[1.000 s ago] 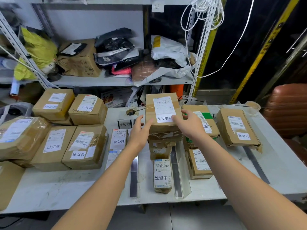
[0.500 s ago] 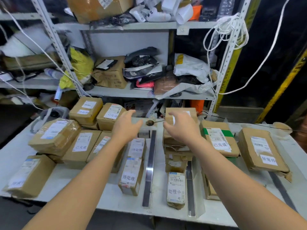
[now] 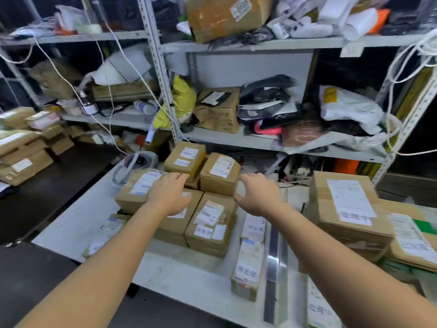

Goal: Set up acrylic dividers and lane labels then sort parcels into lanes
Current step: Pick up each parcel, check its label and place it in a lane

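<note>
The parcels [image 3: 212,223] are showing matt brown cardboard, each wearing smooth white paper labels [image 3: 246,272]. The box [image 3: 138,189] at nine o'clock is gleaming under glossy clear tape. The surface [image 3: 189,275] is looking smooth, white and scuffed. At five o'clock the divider [image 3: 274,254] is shining as clear glossy acrylic with a dark shiny strip along it. At twelve o'clock the shelf [image 3: 222,139] is showing grey painted metal, carrying glossy plastic bags [image 3: 347,107] in white, black and yellow.
</note>
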{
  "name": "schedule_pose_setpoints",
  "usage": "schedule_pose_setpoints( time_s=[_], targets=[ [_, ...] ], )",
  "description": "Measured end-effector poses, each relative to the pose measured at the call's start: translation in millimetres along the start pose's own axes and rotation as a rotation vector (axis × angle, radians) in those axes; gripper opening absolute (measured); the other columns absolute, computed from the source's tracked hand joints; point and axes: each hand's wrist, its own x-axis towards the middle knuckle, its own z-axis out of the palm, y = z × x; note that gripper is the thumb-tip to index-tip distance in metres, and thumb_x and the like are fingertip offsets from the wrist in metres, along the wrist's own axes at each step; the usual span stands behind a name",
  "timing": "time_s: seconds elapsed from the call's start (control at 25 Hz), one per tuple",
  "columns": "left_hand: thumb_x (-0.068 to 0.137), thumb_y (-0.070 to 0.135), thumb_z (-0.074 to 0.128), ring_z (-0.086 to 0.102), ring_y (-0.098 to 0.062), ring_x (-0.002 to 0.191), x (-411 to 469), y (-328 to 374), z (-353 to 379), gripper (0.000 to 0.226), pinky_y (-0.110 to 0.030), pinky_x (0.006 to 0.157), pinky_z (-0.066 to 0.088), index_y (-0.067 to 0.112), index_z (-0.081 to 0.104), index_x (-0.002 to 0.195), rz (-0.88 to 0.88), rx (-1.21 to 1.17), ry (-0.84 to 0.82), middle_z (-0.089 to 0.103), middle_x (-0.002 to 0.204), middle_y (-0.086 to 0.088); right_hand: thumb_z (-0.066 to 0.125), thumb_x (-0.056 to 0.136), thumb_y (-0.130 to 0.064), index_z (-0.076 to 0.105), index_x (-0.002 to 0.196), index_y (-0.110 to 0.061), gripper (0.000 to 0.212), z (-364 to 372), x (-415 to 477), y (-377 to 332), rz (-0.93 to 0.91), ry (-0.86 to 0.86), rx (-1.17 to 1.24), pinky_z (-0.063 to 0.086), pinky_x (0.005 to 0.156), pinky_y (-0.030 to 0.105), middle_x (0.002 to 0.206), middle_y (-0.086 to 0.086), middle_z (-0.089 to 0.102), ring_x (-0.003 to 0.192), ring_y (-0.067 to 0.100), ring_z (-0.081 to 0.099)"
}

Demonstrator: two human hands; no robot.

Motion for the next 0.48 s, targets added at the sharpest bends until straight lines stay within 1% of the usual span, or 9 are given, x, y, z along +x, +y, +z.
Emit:
schedule_pose_setpoints(
  time_s=[0.08, 0.16, 0.24, 0.32, 0.4, 0.48],
  targets=[
    [0.096, 0.05, 0.054, 0.042, -0.023, 0.141, 14, -46, 7, 0.069, -0.043, 0.106, 0.045, 0.027, 0.031, 0.157, -0.004, 0.021, -0.011, 0.04, 0.158, 0.001, 0.057, 0.095, -0.049, 0.052, 0.139, -0.022, 0.052, 17, 24, -31, -0.001, -0.021, -0.014, 0.052, 0.089, 0.041, 0.137, 0.003, 0.06, 0.126, 0.027, 0.052],
    [0.094, 0.051, 0.055, 0.048, -0.026, 0.135, 34, -102, 13, 0.065, -0.044, 0.101, 0.047, 0.028, 0.037, 0.152, 0.009, 0.039, -0.014, 0.046, 0.153, 0.0, 0.057, 0.095, -0.049, 0.047, 0.145, -0.024, 0.057, 33, 51, -69, 0.024, -0.024, -0.005, 0.053, 0.085, 0.04, 0.135, 0.005, 0.061, 0.123, 0.029, 0.055],
    [0.094, 0.051, 0.055, 0.052, -0.028, 0.13, 52, -154, 20, 0.061, -0.044, 0.095, 0.048, 0.027, 0.041, 0.148, 0.023, 0.032, -0.033, 0.048, 0.15, -0.002, 0.057, 0.094, -0.049, 0.042, 0.148, -0.025, 0.061, 46, 75, -110, 0.048, -0.042, 0.009, 0.055, 0.084, 0.041, 0.131, 0.007, 0.063, 0.118, 0.03, 0.058],
    [0.095, 0.05, 0.055, 0.054, -0.029, 0.125, 69, -201, 27, 0.06, -0.043, 0.089, 0.05, 0.027, 0.041, 0.148, 0.048, 0.03, -0.06, 0.048, 0.148, -0.003, 0.056, 0.094, -0.047, 0.042, 0.147, -0.024, 0.059, 61, 98, -149, 0.072, -0.073, 0.018, 0.054, 0.084, 0.041, 0.128, 0.007, 0.063, 0.114, 0.031, 0.058],
    [0.095, 0.051, 0.055, 0.057, -0.028, 0.12, 88, -246, 36, 0.06, -0.041, 0.084, 0.052, 0.026, 0.04, 0.148, 0.06, 0.039, -0.066, 0.05, 0.145, -0.004, 0.056, 0.095, -0.047, 0.039, 0.152, -0.024, 0.063, 76, 123, -186, 0.119, -0.101, 0.064, 0.053, 0.085, 0.041, 0.135, 0.006, 0.06, 0.121, 0.029, 0.056],
    [0.096, 0.052, 0.054, 0.056, -0.029, 0.122, 101, -280, 46, 0.062, -0.042, 0.087, 0.052, 0.024, 0.038, 0.149, 0.059, 0.02, -0.077, 0.051, 0.145, -0.004, 0.056, 0.096, -0.048, 0.035, 0.155, -0.024, 0.067, 90, 142, -212, 0.156, -0.125, 0.141, 0.055, 0.087, 0.041, 0.144, 0.004, 0.056, 0.128, 0.027, 0.054]
  ],
)
